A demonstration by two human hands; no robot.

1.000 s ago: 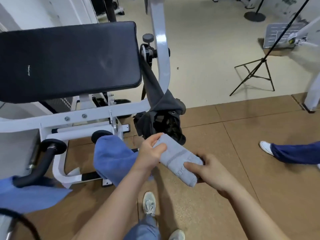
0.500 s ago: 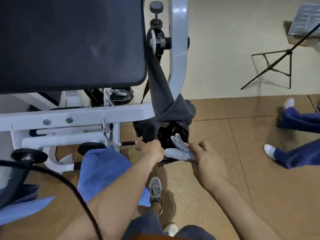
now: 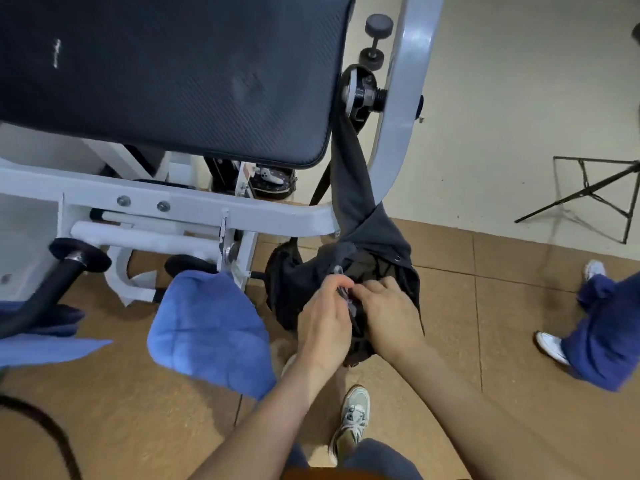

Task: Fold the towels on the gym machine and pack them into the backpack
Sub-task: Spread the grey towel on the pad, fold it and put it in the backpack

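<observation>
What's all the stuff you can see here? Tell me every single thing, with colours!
gym machine: 1, white frame with black pad, top left
backpack: 1, dark grey, hanging from the machine's frame
near towel: 1, blue, draped low, left of the backpack
far towel: 1, blue, left edge
stand: 1, black, on the pale floor, right
cable: 1, black, bottom left
other person's legs: 2, blue trousers, white shoes, right edge
own shoe: 1, white and grey, bottom middle
left hand: 1, gripping the backpack's opening
right hand: 1, at the opening; what it holds is hidden
</observation>
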